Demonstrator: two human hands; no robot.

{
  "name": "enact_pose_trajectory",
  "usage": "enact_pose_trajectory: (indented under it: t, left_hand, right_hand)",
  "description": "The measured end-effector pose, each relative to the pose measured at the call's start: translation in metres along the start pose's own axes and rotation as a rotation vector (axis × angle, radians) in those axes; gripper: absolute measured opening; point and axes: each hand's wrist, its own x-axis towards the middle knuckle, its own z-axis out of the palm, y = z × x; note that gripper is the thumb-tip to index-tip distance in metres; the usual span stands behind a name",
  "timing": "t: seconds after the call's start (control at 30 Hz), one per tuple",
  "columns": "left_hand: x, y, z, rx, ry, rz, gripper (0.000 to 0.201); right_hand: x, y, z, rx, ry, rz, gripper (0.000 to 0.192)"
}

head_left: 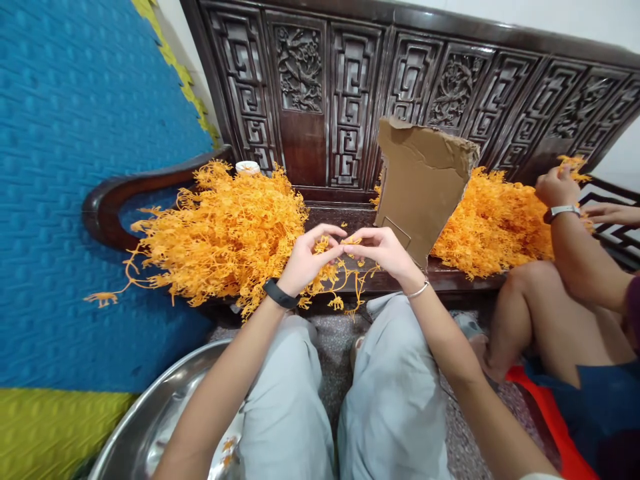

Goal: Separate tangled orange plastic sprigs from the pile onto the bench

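Between left hand (307,257) and right hand (383,252), orange plastic sprig (350,241) pinched by both sets of fingertips, orange pile (225,233) just left of left hand, cardboard sheet (423,183) beyond right hand

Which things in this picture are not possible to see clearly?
Head view only:
- Steel basin: cut off by the bottom edge, partly hidden by the left arm.
- Orange piece: mostly covered by left hand and right hand.
- Right orange pile: partly behind the cardboard.
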Motion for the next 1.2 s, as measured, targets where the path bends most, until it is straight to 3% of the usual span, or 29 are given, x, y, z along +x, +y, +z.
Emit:
enact_pose_trajectory:
  t: [0.07,0.17,0.43,0.77,1.0,1.2]
  left_hand:
    - [0.000,0.001,0.000,-0.018,0.023,-0.055,0.031]
    - [0.002,0.003,-0.001,0.005,-0.020,-0.110,0.023]
    - [0.000,0.010,-0.002,0.048,-0.082,-0.140,0.019]
    - [-0.001,0.007,-0.005,-0.031,-0.132,-0.142,0.019]
    - [-0.001,0.007,-0.002,0.116,-0.077,-0.090,0.018]
    - [-0.003,0.008,0.004,0.378,0.027,0.091,0.009]
  right_hand:
    - [0.000,0.002,0.001,-0.029,0.060,-0.013,0.019]
    - [0.000,0.003,0.003,-0.073,0.132,-0.024,0.022]
    - [-0.002,0.001,0.008,-0.009,0.206,-0.011,0.022]
    - [0.001,0.001,0.005,-0.036,0.110,-0.083,0.018]
    - [-0.001,0.005,-0.002,-0.333,0.095,-0.212,0.011]
    - [-0.004,-0.001,0.002,-0.561,0.139,-0.337,0.008]
